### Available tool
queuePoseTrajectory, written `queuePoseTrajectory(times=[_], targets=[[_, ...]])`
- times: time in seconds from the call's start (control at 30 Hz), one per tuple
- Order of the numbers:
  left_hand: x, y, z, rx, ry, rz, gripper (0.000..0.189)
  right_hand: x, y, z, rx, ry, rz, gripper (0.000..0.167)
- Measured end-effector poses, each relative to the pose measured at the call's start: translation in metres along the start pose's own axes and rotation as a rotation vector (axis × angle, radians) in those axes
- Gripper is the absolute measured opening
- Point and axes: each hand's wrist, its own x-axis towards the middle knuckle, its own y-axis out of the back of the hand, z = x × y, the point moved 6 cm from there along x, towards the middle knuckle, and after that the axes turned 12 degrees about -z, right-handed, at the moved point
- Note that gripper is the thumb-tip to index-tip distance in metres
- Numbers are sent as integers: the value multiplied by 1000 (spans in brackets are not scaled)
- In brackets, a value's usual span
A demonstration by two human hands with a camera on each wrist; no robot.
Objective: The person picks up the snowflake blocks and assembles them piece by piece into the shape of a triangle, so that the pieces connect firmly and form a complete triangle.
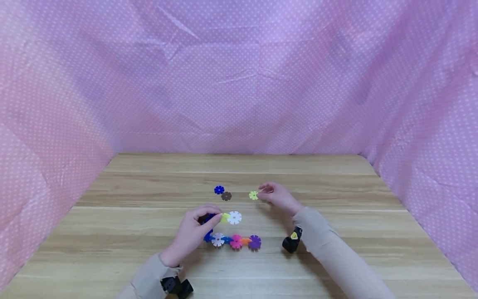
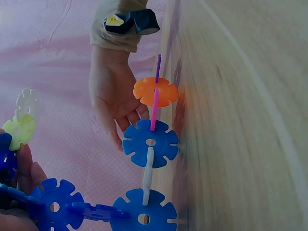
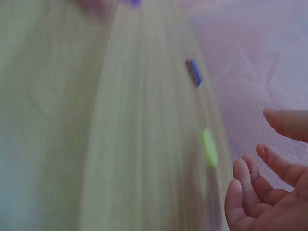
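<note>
My left hand [image 1: 192, 231] grips a curved chain of slotted plastic snowflake discs by its dark blue part. One end of the chain carries a yellow-green disc [image 1: 225, 218] and a white disc [image 1: 234, 217]. Along the other arm run a second white disc [image 1: 218, 239], a blue one, a pink disc [image 1: 236, 241], an orange disc [image 2: 168, 91] and a purple disc [image 1: 255, 242]. My right hand [image 1: 278, 197] hovers beside a loose yellow-green disc [image 1: 253, 195] on the table. Thumb and fingers are apart in the right wrist view, holding nothing.
A loose blue disc [image 1: 219, 189] and a brown disc [image 1: 226, 196] lie close together on the wooden table [image 1: 149, 182], left of the loose yellow-green one. Pink dotted cloth [image 1: 239, 104] hangs behind the table and at both sides.
</note>
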Motion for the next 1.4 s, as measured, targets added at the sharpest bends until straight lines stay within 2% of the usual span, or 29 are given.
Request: queuePoseTrajectory(times=[0.1, 0.37, 0.53, 0.63, 0.77, 0.97, 1.03, 1.13, 1.23, 1.4], targets=[[0, 2, -1, -4, 1, -7, 11, 10, 3, 1, -121, -4, 18, 42], [-1, 4, -2, 1, 39, -33, 14, 27, -7, -7, -356, 10, -28, 48], [0, 3, -3, -5, 62, -35, 14, 32, -17, -14, -513, 32, -34, 35], [0, 2, -4, -7, 57, -34, 13, 33, -21, -16, -552, 40, -29, 29], [0, 2, -5, -12, 49, -24, 14, 32, -22, -15, -523, 40, -36, 27], [2, 1, -5, -16, 37, -12, 15, 27, -18, -8, -398, 61, -67, 13], [2, 2, -5, -22, 37, -8, 14, 24, -17, -7, -339, 86, -83, 14], [2, 2, -5, -32, 51, 0, 12, 14, -18, -8, -244, 122, -102, 16], [2, 1, -6, -40, 64, 5, 12, 3, -22, -10, -153, 150, -108, 11], [2, 1, -7, -53, 74, 24, 11, -17, -26, -15, -63, 143, -65, 7]])
